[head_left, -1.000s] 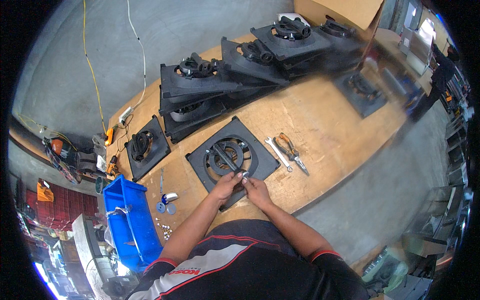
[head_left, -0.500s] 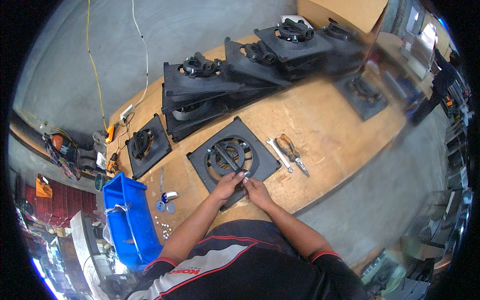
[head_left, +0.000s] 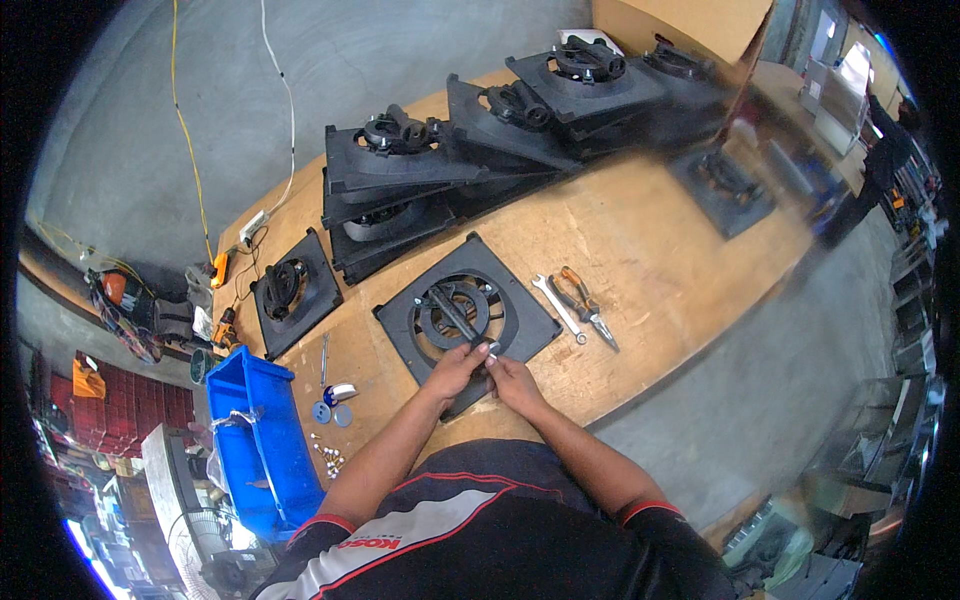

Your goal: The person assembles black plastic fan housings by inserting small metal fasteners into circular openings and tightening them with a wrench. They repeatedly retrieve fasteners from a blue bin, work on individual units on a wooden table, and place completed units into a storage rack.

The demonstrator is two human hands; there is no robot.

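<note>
Apparently amid fitting, the left hand (head_left: 458, 370) has its fingers wrapped around the near end of a black bar (head_left: 454, 315) over the square frame (head_left: 518, 308) on the table (head_left: 640, 240), the right hand's (head_left: 513, 382) grip by a shiny piece (head_left: 493, 348) is unclear, and the next move likely needs steady alignment.

wrench (head_left: 560, 309), pliers (head_left: 588, 305) right of right hand (head_left: 513, 383); tabletop (head_left: 690, 285) open beyond; blue bin (head_left: 268, 440) blocks left, stacked plates (head_left: 365, 175) rear.

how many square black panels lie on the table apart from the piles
3: the front panel beneath the left hand and right hand, the left panel beyond the blue bin, and the blurred panel at far right. The piles might hide others.
</note>
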